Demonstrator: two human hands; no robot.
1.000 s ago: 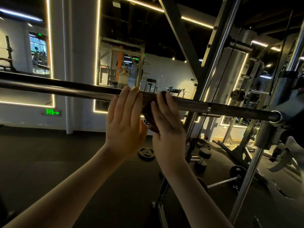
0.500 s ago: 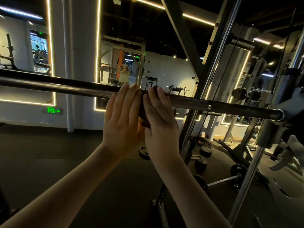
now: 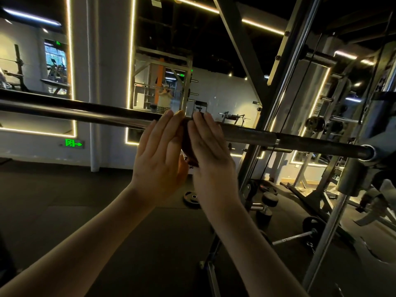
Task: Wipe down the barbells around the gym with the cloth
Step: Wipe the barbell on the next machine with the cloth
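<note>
1. The barbell [image 3: 85,113] lies level across the rack. Its right end is seated beside the rack post [image 3: 330,232].
2. The dark cloth [image 3: 188,151] is draped over the barbell near its middle. It hangs just below the barbell and is sandwiched between the two hands.
3. The left hand [image 3: 160,159] is flat, with straight fingers reaching up to the barbell. It presses the cloth from the left. The thumb is mostly hidden.
4. The right hand [image 3: 212,155] is also flat, with straight fingers laid over the barbell. It presses the cloth from the right. Neither hand curls round the barbell.
5. Step in hand, as judged: wiping the middle section of this barbell, with the cloth pinned between the palms.
6. Next move, as judged: slide both hands and the cloth along the barbell with steady pressure. The rough-gripped section [image 3: 246,133] to the right of the hands may drag the cloth.
7. A weight plate [image 3: 191,198] and a dumbbell [image 3: 265,205] lie on the floor below the barbell.
</note>
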